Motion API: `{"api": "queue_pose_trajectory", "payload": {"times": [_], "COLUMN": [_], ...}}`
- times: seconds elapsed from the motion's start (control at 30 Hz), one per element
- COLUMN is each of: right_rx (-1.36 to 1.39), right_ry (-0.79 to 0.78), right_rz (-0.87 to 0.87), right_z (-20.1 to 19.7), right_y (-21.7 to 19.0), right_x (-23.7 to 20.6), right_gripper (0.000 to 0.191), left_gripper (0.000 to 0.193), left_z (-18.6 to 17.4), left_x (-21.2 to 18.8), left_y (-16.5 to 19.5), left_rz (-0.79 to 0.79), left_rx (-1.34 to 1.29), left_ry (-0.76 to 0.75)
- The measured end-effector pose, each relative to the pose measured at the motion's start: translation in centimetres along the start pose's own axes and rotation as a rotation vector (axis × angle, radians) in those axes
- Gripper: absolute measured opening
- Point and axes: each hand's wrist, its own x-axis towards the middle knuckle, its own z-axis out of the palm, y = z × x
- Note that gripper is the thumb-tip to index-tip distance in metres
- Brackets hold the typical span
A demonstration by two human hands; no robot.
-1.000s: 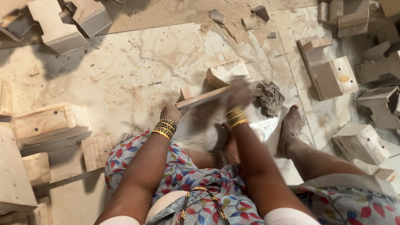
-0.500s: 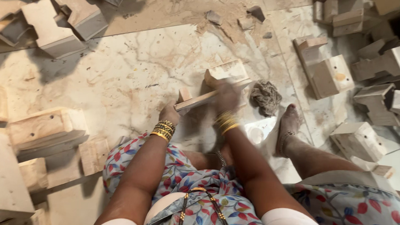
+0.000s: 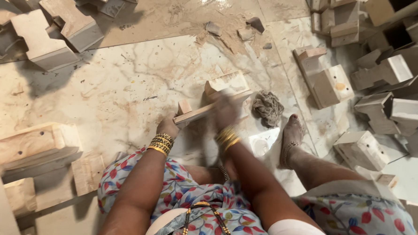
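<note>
Wood is what we are working here: a pale wooden piece [image 3: 209,110] rests on the marble floor [image 3: 102,89] just ahead of our knees, with a flat strip along its near edge. Our left hand [image 3: 168,127] grips the left end of that strip, fingers curled shut around it, steadying the piece. Our right hand [image 3: 224,111] lies over the middle of the strip and is blurred, so we cannot tell how far its fingers are spread, only that it presses on the wood. To do this rubbing well, we judge the left grip should stay firm and low, and the right hand should stroke along the strip's length with even pressure. Right of the piece lies a rag bundle [image 3: 267,107], and just beyond it our bare foot [image 3: 291,137].
</note>
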Motion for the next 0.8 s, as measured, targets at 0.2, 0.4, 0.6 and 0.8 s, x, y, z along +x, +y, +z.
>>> {"api": "queue_pose_trajectory", "payload": {"times": [0.2,0.4,0.6,0.8], "right_rx": [0.157,-0.725,-0.266,-0.222], "right_ry": [-0.025,0.439,0.207,-0.13], "right_rz": [-0.328,-0.257,-0.653,0.271], "right_z": [-0.4,-2.2,3.0,-3.3], "right_y": [0.7,4.2,-1.0,4.3], "right_x": [-0.9,5.2,-3.2,4.8], "right_gripper": [0.024,0.017,0.018,0.044], "left_gripper": [0.042,0.044,0.054,0.053], "left_z": [-0.8,-0.8,-1.3,-1.7], "left_x": [0.6,0.5,0.7,0.0], "left_y": [-1.6,-1.0,-1.5,-1.9], "left_rz": [-0.001,-0.006,-0.025,-0.057], "left_rx": [0.049,0.08,0.042,0.093], "left_ry": [-0.024,-0.007,-0.014,-0.049]}}
